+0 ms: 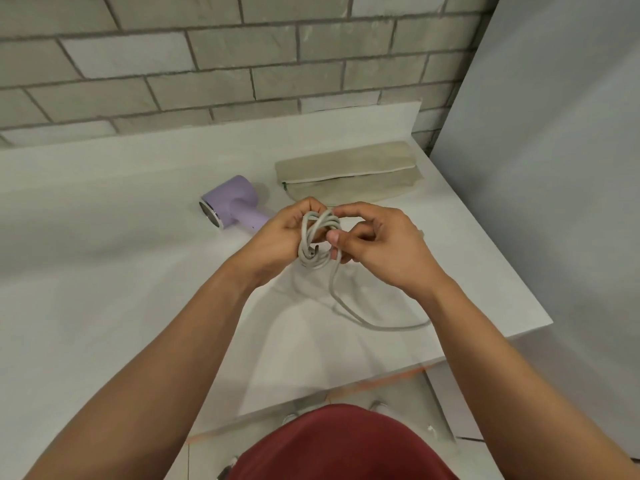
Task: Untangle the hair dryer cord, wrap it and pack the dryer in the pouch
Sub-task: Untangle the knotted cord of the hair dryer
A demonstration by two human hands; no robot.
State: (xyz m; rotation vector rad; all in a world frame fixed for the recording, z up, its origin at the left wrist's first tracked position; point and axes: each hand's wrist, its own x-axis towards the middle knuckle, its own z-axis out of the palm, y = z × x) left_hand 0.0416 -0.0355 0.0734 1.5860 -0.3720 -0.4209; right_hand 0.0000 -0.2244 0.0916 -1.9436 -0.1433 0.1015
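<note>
A lilac hair dryer (232, 206) lies on its side on the white counter (104, 237), left of my hands. Its grey cord (318, 237) is coiled in several loops above the counter. My left hand (277, 237) grips the coil from the left. My right hand (377, 244) pinches a strand of the coil between thumb and fingers. One loose length of cord (363, 320) trails down and curves right across the counter under my right forearm. A beige fabric pouch (349, 171) lies flat behind my hands, its zip edge facing me.
A grey tiled wall (207, 64) backs the counter. A plain grey panel (554, 168) rises on the right, beside the counter's right edge (502, 258). The counter's front edge (311, 393) runs just above my red-clad body.
</note>
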